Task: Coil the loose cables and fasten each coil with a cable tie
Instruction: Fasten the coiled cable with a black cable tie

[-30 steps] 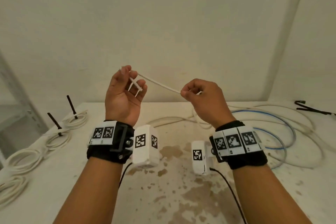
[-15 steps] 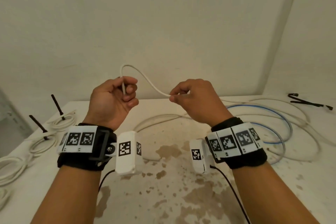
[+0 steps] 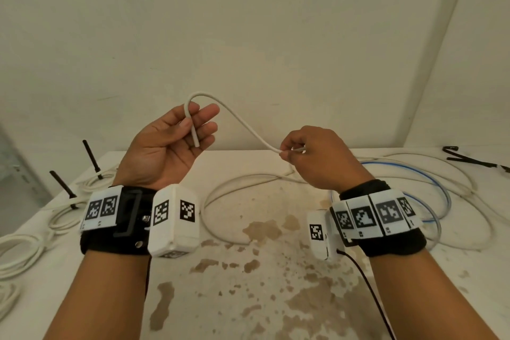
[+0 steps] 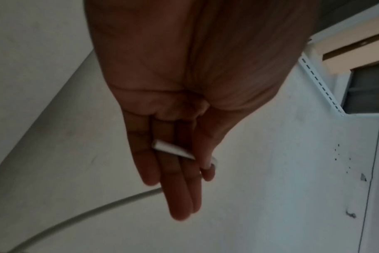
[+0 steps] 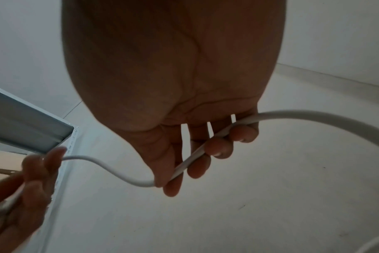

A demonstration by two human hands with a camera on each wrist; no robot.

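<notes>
The left hand (image 3: 171, 143) is raised palm-up with its fingers nearly straight, and the cut end of the white cable (image 3: 242, 125) is pinned against them by the thumb, as far as the head view shows; the left wrist view confirms the stub lying across the fingers (image 4: 173, 150). From that pinch the cable arches up over the fingertips, dips, and runs into the right hand (image 3: 311, 154), whose fingers are curled round it, the cable passing along under them in the right wrist view (image 5: 197, 154). Past the right hand the cable drops to the table (image 3: 276, 298) and joins the loose run sprawled there, tangled with a blue cable (image 3: 430, 174).

The weak point is the left-hand hold. The fingers are almost flat and only the thumb keeps the short stub in place, so a tug from the right hand, or the springiness of the cable, could probably pull the end free and undo the first loop. The loose length lies across the blue cable, and I judge that drawing it in could drag the blue one along or snag. The first loop also looks small; if later turns do not match it, the coil may be uneven and awkward to tie.

No containers are in view. Finished white coils (image 3: 24, 251) lie at the left edge of the table, two with black cable ties (image 3: 92, 159) standing up from them, and spare black ties (image 3: 469, 160) lie at the far right.
</notes>
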